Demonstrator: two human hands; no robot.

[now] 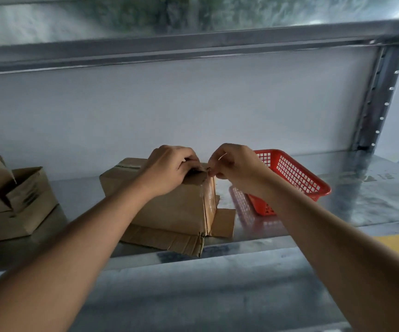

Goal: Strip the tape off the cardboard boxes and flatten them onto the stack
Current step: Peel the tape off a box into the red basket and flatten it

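Brown cardboard box (169, 202) on the metal shelf (313, 226) — clear tape (210, 195) being peeled at its top corner.

The left hand (169, 168) curls over the top edge, likely steadying it, while the right hand (232, 166) pinches the tape end; flattened cardboard (169, 240) lies underneath.

No text, label or number is readable on anything here.
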